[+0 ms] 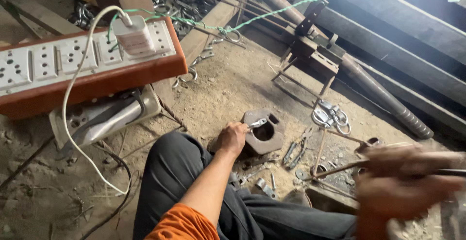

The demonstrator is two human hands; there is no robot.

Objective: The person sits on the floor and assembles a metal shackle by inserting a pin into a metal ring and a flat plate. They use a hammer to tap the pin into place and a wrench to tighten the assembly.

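My left hand (231, 138) reaches over my knee and holds a small silvery metal clamp piece (256, 123) on top of a rusty iron block (266, 132) with a round hole in it. My right hand (400, 181) is blurred at the lower right and grips a thin dark metal rod (340, 168) that points left over the ground. Pliers (297, 148) lie just right of the block. Small metal pieces (264, 185) are scattered on the dirt in front of my legs.
A power strip on an orange board (87, 70) sits at upper left with a white charger (133, 36) and cable. A pile of shiny clamps (331, 117), a long rusty pipe (369, 82), a green string (301, 8) and timber beams lie beyond.
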